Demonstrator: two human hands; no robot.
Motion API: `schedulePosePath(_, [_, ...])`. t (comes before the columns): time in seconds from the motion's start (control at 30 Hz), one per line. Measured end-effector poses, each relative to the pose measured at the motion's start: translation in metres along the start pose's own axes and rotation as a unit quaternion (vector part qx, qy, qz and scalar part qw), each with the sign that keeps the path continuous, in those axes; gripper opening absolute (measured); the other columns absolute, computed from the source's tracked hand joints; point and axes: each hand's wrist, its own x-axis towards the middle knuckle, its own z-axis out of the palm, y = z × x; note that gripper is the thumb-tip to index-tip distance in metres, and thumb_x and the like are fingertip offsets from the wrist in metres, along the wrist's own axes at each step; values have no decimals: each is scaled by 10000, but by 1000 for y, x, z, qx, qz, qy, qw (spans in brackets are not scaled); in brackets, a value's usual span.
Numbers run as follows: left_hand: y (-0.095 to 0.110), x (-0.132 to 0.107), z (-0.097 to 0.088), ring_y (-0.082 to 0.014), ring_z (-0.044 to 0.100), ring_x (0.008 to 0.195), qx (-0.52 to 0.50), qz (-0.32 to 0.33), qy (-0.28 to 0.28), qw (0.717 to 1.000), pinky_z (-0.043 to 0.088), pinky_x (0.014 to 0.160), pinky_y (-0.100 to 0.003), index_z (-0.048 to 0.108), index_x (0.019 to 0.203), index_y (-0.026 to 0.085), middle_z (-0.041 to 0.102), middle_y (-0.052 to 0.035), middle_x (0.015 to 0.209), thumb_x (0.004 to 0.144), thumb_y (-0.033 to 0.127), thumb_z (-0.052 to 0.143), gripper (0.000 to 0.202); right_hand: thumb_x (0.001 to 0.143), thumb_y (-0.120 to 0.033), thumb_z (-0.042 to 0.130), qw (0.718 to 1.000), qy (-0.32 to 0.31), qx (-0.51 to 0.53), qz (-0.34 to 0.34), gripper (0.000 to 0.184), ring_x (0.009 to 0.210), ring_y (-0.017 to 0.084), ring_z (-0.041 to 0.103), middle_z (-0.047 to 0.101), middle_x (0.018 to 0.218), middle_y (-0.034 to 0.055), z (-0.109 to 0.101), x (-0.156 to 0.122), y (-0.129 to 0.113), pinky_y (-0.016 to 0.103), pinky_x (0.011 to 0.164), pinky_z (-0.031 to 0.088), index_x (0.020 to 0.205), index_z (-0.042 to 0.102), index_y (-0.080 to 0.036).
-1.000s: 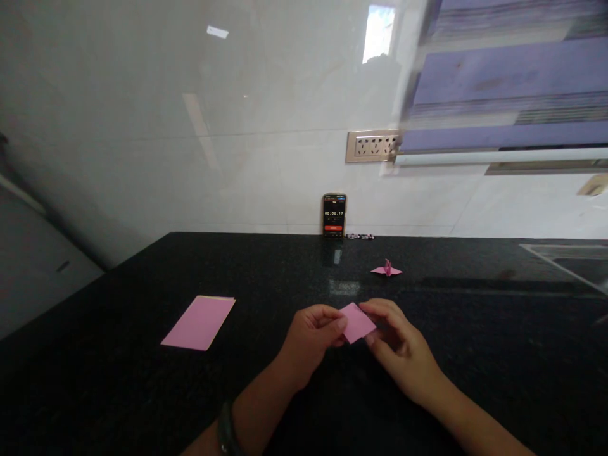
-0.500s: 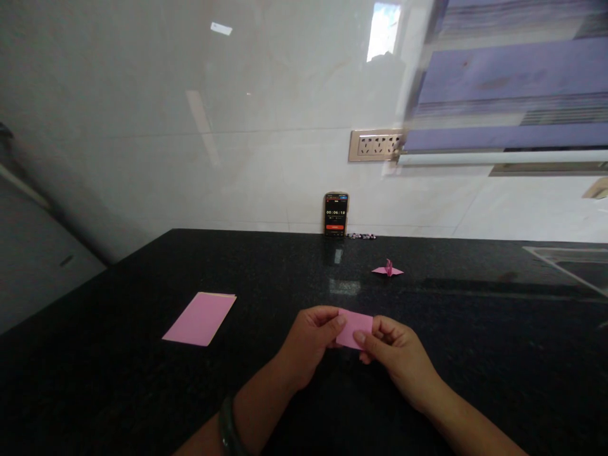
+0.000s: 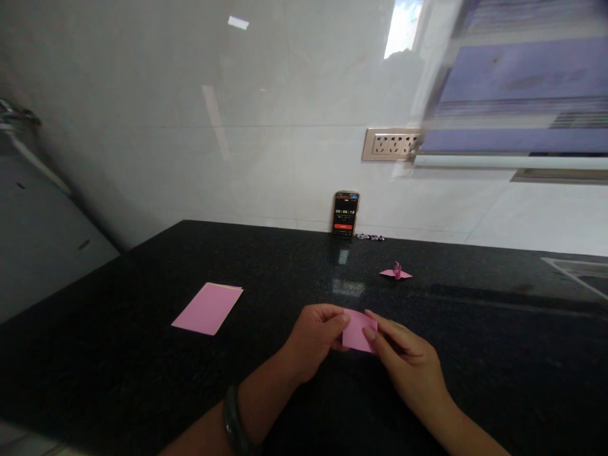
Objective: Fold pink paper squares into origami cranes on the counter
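Both hands hold a small folded pink paper [image 3: 358, 329] just above the black countertop [image 3: 142, 367]. My left hand [image 3: 313, 339] pinches its left edge with thumb and fingers curled. My right hand [image 3: 408, 364] grips its right side, fingers closed over the paper. A dark band sits on my left wrist. A finished pink paper crane [image 3: 396, 272] rests farther back on the counter, apart from both hands.
A stack of pink paper sheets [image 3: 208, 308] lies to the left. A phone showing a timer [image 3: 345, 213] leans on the white tiled wall, small beads [image 3: 370, 237] beside it. A socket strip [image 3: 392, 144] is on the wall. A sink edge [image 3: 577, 272] shows at right.
The paper went from tilted as a diamond to lying level between both hands. My right fingers closed onto its right edge. The camera view shifted slightly, moving everything rightward.
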Motion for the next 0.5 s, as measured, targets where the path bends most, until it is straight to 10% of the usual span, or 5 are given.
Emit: schedulePosePath(0.5, [2, -1, -4, -98, 493, 550, 23, 4, -34, 999, 401, 545, -229, 612, 768, 103, 542, -28, 637, 737, 382, 487, 307, 780, -85, 446, 963, -151, -68, -214, 425, 700, 143, 555, 584, 816, 37, -19, 10, -4, 255, 580, 460, 1137, 503, -308])
